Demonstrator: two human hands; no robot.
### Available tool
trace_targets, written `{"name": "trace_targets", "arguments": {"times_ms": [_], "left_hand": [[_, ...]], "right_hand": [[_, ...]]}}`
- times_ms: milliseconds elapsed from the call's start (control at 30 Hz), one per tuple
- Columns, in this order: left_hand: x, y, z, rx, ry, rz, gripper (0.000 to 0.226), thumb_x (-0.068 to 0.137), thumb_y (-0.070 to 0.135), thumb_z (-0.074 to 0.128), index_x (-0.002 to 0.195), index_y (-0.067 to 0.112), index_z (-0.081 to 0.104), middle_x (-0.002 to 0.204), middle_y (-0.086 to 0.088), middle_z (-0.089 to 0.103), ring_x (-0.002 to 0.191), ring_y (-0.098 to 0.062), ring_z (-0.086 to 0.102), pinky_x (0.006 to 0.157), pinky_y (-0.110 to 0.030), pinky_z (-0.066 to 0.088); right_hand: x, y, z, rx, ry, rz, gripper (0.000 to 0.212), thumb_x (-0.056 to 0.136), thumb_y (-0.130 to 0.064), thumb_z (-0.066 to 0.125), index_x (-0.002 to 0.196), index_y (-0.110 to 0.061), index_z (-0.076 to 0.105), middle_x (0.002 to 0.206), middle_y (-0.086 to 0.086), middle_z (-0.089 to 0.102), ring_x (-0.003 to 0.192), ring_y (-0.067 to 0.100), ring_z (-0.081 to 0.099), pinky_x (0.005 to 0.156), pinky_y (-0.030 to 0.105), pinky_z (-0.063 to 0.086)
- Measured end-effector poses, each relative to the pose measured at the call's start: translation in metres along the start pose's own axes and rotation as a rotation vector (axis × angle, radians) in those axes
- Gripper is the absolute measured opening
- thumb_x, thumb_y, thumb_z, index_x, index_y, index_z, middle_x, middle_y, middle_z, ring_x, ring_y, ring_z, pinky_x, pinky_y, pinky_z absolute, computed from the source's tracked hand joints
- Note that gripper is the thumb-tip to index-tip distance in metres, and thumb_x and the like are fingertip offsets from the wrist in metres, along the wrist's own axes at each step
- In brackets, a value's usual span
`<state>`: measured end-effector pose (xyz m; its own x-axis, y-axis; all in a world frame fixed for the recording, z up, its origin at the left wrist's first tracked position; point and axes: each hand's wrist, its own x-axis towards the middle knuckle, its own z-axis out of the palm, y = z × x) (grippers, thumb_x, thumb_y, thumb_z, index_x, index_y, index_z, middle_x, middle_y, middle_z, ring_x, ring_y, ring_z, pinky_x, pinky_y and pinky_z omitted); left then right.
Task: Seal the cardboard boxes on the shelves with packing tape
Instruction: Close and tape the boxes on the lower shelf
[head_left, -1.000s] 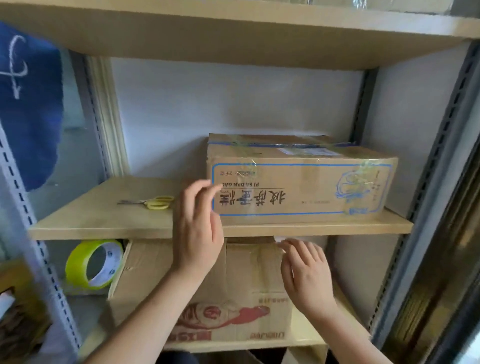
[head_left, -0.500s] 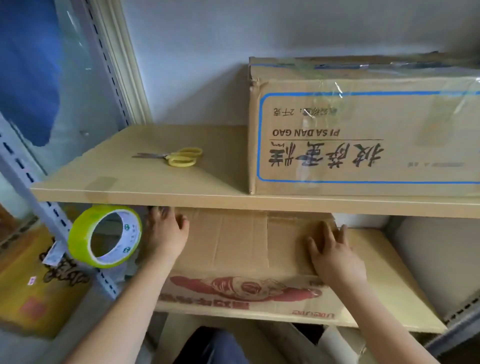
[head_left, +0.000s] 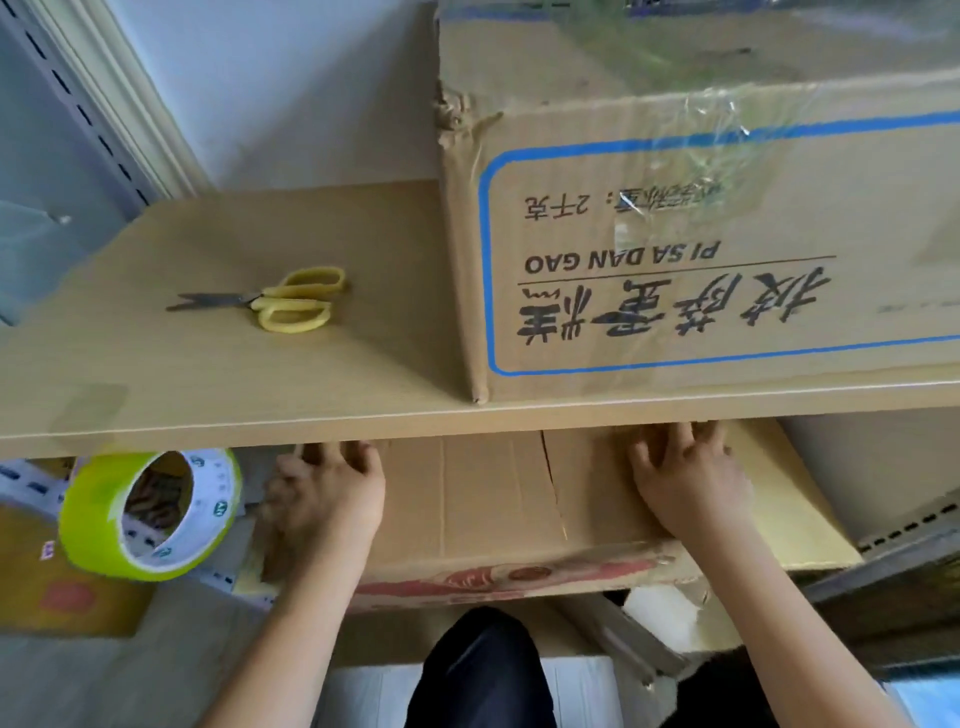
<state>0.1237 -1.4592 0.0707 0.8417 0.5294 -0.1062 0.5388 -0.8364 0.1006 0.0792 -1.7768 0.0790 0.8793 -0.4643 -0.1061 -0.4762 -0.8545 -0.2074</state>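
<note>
A lower cardboard box (head_left: 493, 499) with a red print on its front sits on the lower shelf, and a seam runs across its top flaps. My left hand (head_left: 322, 499) rests on the box's left end. My right hand (head_left: 685, 483) lies flat on the right part of its top. The middle shelf board (head_left: 208, 415) hides the fingertips of both hands. Left of the box, a yellow-green roll of packing tape (head_left: 150, 514) stands on edge. An upper cardboard box (head_left: 727, 249) with a blue frame and clear tape over its top stands on the middle shelf.
Yellow-handled scissors (head_left: 280, 301) lie on the middle shelf, left of the upper box. A grey slotted shelf post (head_left: 104, 130) runs up at the left. A yellow carton (head_left: 62, 597) sits low on the left. My dark-clad knee (head_left: 478, 670) shows below the lower shelf.
The view has dropped and moved closer to the shelves. Both hands went from in front of the shelf edge down onto the lower box's top and reached further in under the board.
</note>
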Motion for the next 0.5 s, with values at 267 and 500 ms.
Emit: {"name": "trace_targets", "arguments": {"times_ms": [267,500], "left_hand": [[-0.041,-0.017,0.016,-0.080,0.096,0.187,0.078,0.091,0.070,0.013,0.156,0.030,0.004,0.135,-0.027,0.034,0.115,-0.042,0.048,0.097,-0.046,0.045],[-0.055,-0.055,0.008,-0.200,0.037,0.275,0.072,0.097,0.062,0.026,0.158,0.029,0.006,0.136,-0.018,0.037,0.118,-0.036,0.052,0.093,-0.040,0.045]], "right_hand": [[-0.029,0.034,0.010,-0.084,0.144,0.053,0.071,0.095,-0.065,0.023,0.147,-0.017,0.025,0.148,0.025,0.033,0.133,0.041,0.037,0.108,0.048,0.034],[-0.050,0.024,0.003,-0.120,0.013,-0.081,0.092,0.080,-0.085,0.007,0.157,-0.034,0.002,0.165,0.006,-0.008,0.150,0.034,0.009,0.117,0.050,0.021]]}}
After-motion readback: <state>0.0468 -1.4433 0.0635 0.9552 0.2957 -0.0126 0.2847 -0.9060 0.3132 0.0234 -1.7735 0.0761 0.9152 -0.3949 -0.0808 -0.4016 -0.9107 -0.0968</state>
